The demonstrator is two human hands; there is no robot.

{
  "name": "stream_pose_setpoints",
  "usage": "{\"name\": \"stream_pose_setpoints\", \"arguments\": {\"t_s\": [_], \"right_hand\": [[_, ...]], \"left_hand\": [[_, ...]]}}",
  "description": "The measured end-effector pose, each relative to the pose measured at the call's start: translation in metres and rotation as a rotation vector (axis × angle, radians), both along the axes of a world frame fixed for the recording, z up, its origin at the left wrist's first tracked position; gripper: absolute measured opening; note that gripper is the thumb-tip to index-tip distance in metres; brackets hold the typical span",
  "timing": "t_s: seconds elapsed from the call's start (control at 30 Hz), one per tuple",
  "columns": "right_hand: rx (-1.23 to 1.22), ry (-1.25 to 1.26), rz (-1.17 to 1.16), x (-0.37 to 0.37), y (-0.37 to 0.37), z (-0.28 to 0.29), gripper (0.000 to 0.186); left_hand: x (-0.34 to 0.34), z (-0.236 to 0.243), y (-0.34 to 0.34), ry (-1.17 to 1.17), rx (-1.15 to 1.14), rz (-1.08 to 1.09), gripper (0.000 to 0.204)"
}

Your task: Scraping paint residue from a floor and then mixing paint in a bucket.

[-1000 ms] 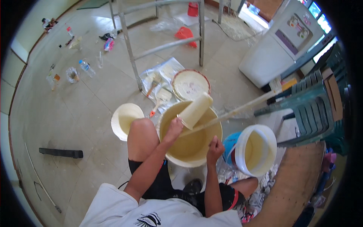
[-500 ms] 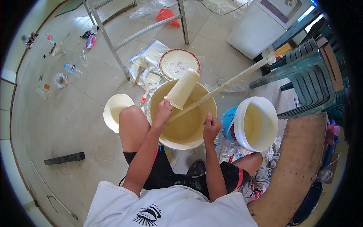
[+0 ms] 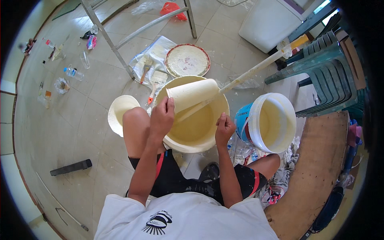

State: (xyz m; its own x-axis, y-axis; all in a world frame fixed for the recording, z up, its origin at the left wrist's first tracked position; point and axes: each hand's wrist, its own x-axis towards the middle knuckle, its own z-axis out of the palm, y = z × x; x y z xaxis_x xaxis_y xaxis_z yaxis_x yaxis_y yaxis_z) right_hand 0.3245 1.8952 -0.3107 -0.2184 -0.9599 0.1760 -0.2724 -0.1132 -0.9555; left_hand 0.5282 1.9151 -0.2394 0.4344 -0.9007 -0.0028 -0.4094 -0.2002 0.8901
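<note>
My left hand [image 3: 162, 117] grips a cream-coated cylindrical container [image 3: 193, 95] by its rim end. The container lies nearly sideways over the large cream bucket [image 3: 170, 141], its closed end pointing right. Pale creamy liquid [image 3: 192, 129] fills part of that bucket. Fingers curled, my right hand [image 3: 225, 129] is closed at the bucket's right rim; whether anything is inside it is hidden. A long coated pole [image 3: 256, 77] with a yellow end slants out of the bucket toward the upper right, passing behind the container.
Right of the bucket stands a blue-and-white pail [image 3: 286, 138], coated inside. A cream bowl [image 3: 116, 116] sits by my left knee. Brushes [image 3: 151, 94] and a round lid [image 3: 188, 60] lie beyond, near a ladder [image 3: 108, 38]. Stacked green chairs [image 3: 332, 76] and a wooden board [image 3: 312, 168] line the right.
My left hand has tipped the container from steeply slanted to nearly level and moved slightly left. My right hand stays by the bucket's rim.
</note>
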Motion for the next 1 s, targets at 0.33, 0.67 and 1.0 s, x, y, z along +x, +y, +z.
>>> {"name": "stream_pose_setpoints", "arguments": {"t_s": [0.33, 0.67, 1.0], "right_hand": [[-0.020, -0.266, -0.072, -0.003, -0.001, 0.000, 0.038], [0.019, -0.230, -0.027, -0.004, 0.000, 0.005, 0.037], [0.013, 0.084, -0.004, 0.001, -0.005, 0.007, 0.034]], "left_hand": [[-0.025, 0.033, 0.017, -0.670, 0.225, -0.502, 0.027], [-0.065, -0.064, 0.005, -0.890, 0.221, -0.774, 0.033], [-0.083, -0.078, 0.005, -0.773, 0.271, -0.696, 0.028]]}}
